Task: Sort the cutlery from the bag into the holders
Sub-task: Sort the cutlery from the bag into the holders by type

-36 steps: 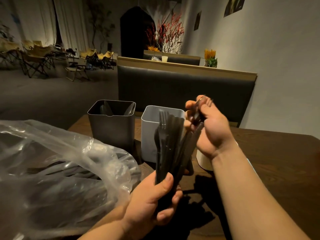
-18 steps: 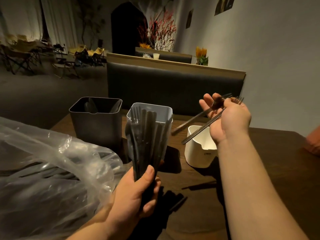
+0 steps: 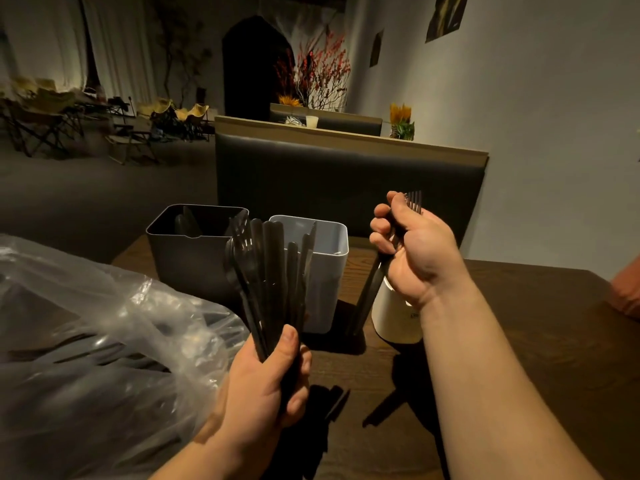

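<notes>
My left hand [image 3: 268, 386] grips a fanned bundle of black cutlery [image 3: 266, 271] upright in front of the holders. My right hand [image 3: 412, 251] holds two forks [image 3: 372, 289] by their upper ends, tines up beside my fingers, handles pointing down just left of the white holder [image 3: 394, 323]. A dark grey holder [image 3: 187, 251] with some cutlery inside stands at the left, a light grey holder [image 3: 329, 271] in the middle. The clear plastic bag [image 3: 104, 341] with more dark cutlery lies at the left.
The dark wooden table [image 3: 519, 341] carries everything. A black padded bench back [image 3: 346, 178] rises behind the holders. Something orange [image 3: 627, 292] shows at the right edge. Folding chairs stand far off at the left.
My right hand has turned the two forks from slanting sideways to nearly upright, handles down beside the white holder. The left hand still holds its bundle.
</notes>
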Demonstrator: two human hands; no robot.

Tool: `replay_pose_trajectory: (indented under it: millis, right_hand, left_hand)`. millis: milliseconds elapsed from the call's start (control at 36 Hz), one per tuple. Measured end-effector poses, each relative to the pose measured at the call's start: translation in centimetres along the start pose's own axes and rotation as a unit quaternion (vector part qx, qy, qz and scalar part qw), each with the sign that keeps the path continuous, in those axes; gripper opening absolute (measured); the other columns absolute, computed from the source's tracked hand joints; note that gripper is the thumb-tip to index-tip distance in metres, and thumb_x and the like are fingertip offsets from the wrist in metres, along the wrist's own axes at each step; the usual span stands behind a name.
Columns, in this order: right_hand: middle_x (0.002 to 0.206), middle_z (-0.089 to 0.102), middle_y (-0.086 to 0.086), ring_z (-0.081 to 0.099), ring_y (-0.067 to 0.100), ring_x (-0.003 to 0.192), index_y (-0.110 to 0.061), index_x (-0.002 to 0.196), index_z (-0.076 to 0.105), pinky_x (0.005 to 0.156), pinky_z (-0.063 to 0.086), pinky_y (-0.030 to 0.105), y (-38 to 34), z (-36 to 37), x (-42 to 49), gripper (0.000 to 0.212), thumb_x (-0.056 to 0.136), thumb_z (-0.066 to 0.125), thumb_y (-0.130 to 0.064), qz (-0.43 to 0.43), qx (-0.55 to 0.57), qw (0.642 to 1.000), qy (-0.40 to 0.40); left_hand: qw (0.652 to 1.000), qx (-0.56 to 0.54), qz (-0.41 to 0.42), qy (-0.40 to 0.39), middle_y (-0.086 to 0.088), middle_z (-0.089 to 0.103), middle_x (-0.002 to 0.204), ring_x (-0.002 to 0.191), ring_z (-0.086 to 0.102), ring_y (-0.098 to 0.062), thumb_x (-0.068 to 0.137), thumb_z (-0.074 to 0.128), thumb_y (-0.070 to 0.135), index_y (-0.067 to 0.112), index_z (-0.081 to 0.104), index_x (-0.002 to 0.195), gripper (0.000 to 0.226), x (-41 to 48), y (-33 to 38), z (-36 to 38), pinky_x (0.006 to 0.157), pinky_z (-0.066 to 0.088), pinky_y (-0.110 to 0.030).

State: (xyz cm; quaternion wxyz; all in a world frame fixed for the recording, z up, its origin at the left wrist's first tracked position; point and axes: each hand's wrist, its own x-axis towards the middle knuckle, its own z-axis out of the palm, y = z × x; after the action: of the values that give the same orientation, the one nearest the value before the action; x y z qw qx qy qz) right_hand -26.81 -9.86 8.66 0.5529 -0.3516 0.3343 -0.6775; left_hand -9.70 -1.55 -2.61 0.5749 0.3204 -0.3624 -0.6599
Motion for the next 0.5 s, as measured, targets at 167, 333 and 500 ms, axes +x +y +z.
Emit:
replay_pose_trajectory:
  millis: [167,333,500]
  right_hand:
    - [0.078,0.062,0.003,0.059,0.012,0.063,-0.013,0.104,0.055,0.053,0.046,0.021,-0.8,2.7,1.2,0.011,0.105,0.047,-0.021,-0.103,0.076,0.991,0.024]
    - [0.084,0.069,0.01,0.072,0.022,0.066,-0.013,0.102,0.051,0.062,0.061,0.032,-1.1,6.3,4.8,0.012,0.107,0.04,-0.015,-0.254,-0.057,0.964,0.047]
    - [0.099,0.072,0.009,0.075,0.016,0.085,-0.015,0.114,0.06,0.078,0.063,0.032,1.9,4.5,6.0,0.019,0.107,0.042,-0.018,-0.212,-0.264,0.941,0.023]
  left_hand:
    - [0.999,-0.014,0.028,0.022,-0.011,0.054,0.065,0.033,0.034,-0.015,0.081,0.061,0.035,0.005,0.048,0.091,0.034,-0.1,0.3,0.3,0.035,0.025,-0.017]
    - [0.999,0.004,0.033,0.019,-0.011,0.055,0.065,0.034,0.036,-0.016,0.078,0.063,0.039,0.004,0.049,0.088,0.039,0.0,0.3,0.2,0.035,0.027,-0.019]
    - [0.999,-0.012,0.035,0.022,-0.012,0.054,0.063,0.033,0.037,-0.016,0.072,0.065,0.042,0.002,0.056,0.097,0.048,0.1,0.6,0.1,0.036,0.025,-0.019]
